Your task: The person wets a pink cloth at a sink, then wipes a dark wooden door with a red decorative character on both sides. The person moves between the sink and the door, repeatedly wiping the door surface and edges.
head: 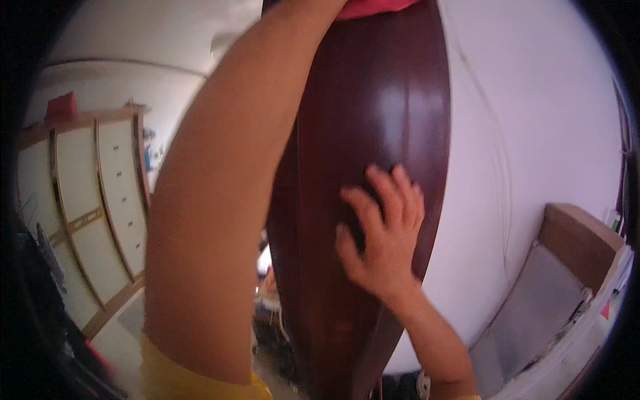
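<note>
A tall, glossy dark reddish-brown wooden panel (pixel 345 125), perhaps the side of a wardrobe, stands in the middle of the view. Over its lower middle, my right hand (pixel 387 230) is held with fingers apart and slightly bent; whether it touches the wood cannot be told. My left forearm, coming out of a yellow sleeve, stretches up past the panel's left side. The left hand is out of view beyond the top edge. Close to that wrist, a pinkish-red cloth (pixel 377 7) lies against the panel's upper part.
At left stands a cream wardrobe (pixel 77 165) with brown trim and a red item (pixel 62 107) on top. A white wall (pixel 540 125) with a thin cable is to the right. Below it is a brown-edged piece of furniture (pixel 575 240) with a grey panel.
</note>
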A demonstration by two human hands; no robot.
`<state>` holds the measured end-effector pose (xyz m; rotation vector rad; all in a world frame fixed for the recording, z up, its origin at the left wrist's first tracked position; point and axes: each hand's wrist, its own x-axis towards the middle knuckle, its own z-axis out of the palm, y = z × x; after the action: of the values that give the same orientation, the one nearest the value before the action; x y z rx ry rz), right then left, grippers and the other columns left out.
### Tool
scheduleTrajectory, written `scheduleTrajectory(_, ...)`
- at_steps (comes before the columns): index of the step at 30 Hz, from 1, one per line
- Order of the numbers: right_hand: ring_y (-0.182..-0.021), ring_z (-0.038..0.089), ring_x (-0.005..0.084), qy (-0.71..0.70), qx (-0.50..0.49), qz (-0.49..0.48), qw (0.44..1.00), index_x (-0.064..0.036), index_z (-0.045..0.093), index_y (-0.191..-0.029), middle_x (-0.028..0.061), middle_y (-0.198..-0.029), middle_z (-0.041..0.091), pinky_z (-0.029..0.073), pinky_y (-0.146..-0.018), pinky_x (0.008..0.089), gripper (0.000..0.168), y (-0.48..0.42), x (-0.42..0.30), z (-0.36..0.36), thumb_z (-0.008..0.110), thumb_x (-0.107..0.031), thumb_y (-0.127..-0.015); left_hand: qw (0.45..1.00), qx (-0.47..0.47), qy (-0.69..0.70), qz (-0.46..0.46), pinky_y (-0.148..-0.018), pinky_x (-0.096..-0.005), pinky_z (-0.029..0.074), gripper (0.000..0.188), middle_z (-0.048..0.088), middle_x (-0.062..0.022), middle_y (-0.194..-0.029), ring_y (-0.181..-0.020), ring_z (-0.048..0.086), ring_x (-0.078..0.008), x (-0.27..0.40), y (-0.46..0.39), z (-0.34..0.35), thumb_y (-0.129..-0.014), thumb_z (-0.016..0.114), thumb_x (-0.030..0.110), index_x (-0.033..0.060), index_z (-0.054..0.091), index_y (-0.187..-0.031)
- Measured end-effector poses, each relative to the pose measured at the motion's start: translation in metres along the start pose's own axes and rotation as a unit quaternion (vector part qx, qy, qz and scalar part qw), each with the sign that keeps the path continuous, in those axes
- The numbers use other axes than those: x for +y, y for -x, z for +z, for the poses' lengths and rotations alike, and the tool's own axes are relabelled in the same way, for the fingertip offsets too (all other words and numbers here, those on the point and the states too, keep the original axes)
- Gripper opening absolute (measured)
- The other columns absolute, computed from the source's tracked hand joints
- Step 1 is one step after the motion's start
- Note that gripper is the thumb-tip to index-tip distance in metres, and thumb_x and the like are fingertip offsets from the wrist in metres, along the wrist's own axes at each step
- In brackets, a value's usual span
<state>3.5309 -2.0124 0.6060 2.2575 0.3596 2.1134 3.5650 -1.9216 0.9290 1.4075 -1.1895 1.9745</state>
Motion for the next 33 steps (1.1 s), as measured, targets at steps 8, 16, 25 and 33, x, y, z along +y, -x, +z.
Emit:
scheduleTrajectory(8,-0.127,0.042,0.0404,-0.075,0.07,0.031,0.994,-0.008,0.06,-0.114,0.0183,-0.132,0.049,0.032,-0.109,0.0462,0.041,0.039,0.007,-0.01,0.063,-0.002,-0.074,0.951,-0.267,0.122,0.1,-0.109,-0.0529,0.03,0.064,0.035,-0.0195,-0.149,-0.138,0.03,-0.0414,0.063,0.147,0.02,-0.086,0.052,0.049,0.0142,0.044,-0.139)
scheduleTrajectory(16,-0.098,0.054,0.0302,-0.109,0.084,0.101,0.985,-0.002,0.063,-0.101,0.0166,-0.115,0.059,0.041,-0.089,0.0379,0.025,0.122,-0.049,-0.014,0.059,-0.001,-0.076,0.979,-0.142,0.138,0.044,-0.083,-0.0458,0.05,0.054,0.045,-0.014,-0.141,-0.125,0.048,-0.0343,0.125,0.37,-0.031,-0.081,0.06,0.035,0.0143,0.053,-0.131)
scheduleTrajectory(25,-0.105,0.054,0.0328,-0.119,-0.005,0.088,0.989,-0.003,0.063,-0.109,0.0166,-0.115,0.059,0.043,-0.092,0.0405,0.035,0.131,-0.085,-0.001,0.061,0.0,-0.074,0.983,-0.037,0.169,-0.066,-0.103,-0.0564,0.037,0.054,0.029,-0.0327,-0.146,-0.13,0.033,-0.0532,0.073,0.394,-0.045,-0.075,0.07,0.032,0.0156,0.059,-0.125)
scheduleTrajectory(33,-0.102,0.056,0.0318,-0.081,-0.137,0.101,0.982,0.001,0.06,-0.104,0.0154,-0.11,0.061,0.043,-0.091,0.0402,0.028,0.184,-0.112,-0.003,0.058,0.003,-0.076,0.943,-0.129,0.245,-0.186,-0.107,-0.0536,0.033,0.037,0.038,-0.0244,-0.145,-0.133,0.037,-0.0428,0.159,0.553,-0.053,-0.083,0.061,0.027,0.0134,0.062,-0.117)
